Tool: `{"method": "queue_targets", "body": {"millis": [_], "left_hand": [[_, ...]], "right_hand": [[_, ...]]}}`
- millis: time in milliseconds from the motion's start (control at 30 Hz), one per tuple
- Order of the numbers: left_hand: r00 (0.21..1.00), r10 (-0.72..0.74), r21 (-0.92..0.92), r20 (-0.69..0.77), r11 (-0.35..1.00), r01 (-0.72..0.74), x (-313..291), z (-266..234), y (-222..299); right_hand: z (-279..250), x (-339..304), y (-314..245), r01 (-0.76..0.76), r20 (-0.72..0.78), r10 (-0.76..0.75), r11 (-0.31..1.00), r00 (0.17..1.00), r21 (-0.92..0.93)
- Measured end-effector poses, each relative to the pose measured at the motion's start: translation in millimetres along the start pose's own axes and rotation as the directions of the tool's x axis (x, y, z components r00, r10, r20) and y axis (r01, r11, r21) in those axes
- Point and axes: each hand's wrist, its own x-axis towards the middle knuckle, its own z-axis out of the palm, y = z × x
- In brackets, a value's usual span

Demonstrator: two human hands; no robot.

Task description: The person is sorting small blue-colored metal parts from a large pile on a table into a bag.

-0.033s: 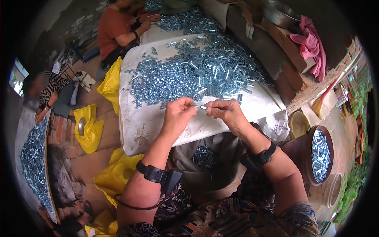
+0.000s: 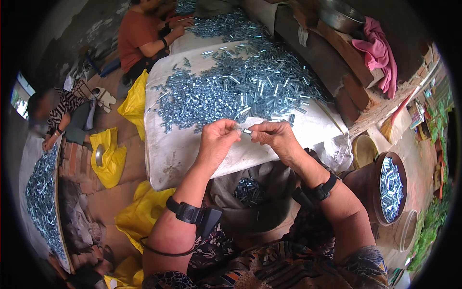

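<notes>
My left hand is closed, its thumb and fingertips pinching a small shiny metal piece that is mostly hidden by the fingers. Close beside it, my right hand pinches a short metal sleeve, its end pointing toward the left hand. Both hands are above the near edge of a white-covered table. Just beyond them lies a wide pile of small bluish metal parts: short nut-like pieces to the left, longer tubular sleeves to the right.
Below my hands, a dark cloth-lined container holds more metal parts. A bucket of sleeves stands at right, near a metal basin and pink cloth. Yellow bags lie left. Two people sit at other piles, one in orange.
</notes>
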Motion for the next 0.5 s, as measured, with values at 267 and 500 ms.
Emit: {"method": "queue_targets", "body": {"millis": [267,500], "left_hand": [[0.997,-0.082,-0.074,0.015,0.994,0.083,-2,13,3],[0.996,-0.086,-0.082,0.009,0.993,0.087,1,15,0]], "right_hand": [[-7,-6,-2,0.070,0.080,-0.068,0.997,0.994,-0.019],[-7,-5,9,0.259,0.091,-0.244,0.939,0.965,-0.225]]}}
